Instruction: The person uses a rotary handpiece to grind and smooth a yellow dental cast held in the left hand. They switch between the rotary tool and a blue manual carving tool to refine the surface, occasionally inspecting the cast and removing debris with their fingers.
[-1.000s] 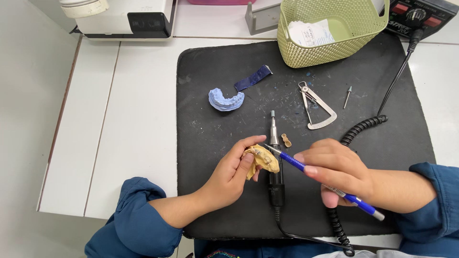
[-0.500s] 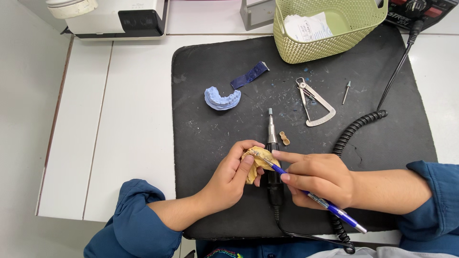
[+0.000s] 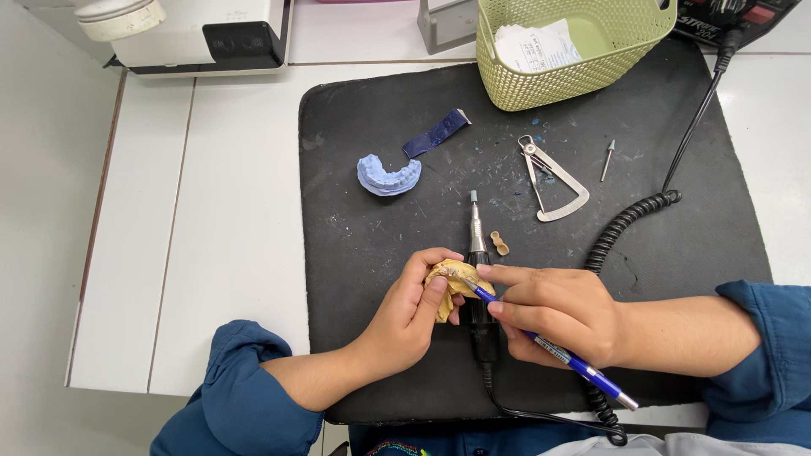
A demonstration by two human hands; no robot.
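Holding a yellow cast (image 3: 452, 283) in the left hand (image 3: 410, 317), fingers (image 3: 432, 297) curled round its near and left sides, over the near middle of the black mat (image 3: 363, 245). Gripping a blue pen (image 3: 549, 348) in the right hand (image 3: 553, 314), fingers pinched narrow on the barrel, tip touching the top of the cast (exact spot too small to tell). Lying on the mat under both hands, a handpiece (image 3: 477, 241), pointing far, its cord (image 3: 629, 224) coiling off to the right. Just right of the handpiece tip, a small tan piece (image 3: 500, 244). Further off on the mat: a blue cast (image 3: 389, 176) to the far left, a dark blue strip (image 3: 435, 133) beside it, a metal caliper (image 3: 553, 181) and a small bur (image 3: 607, 159) to the far right. At the far edge, a green basket (image 3: 583, 72) with paper inside. Beyond the mat, on the white worktop (image 3: 211, 211), a white machine (image 3: 203, 34) at the far left.
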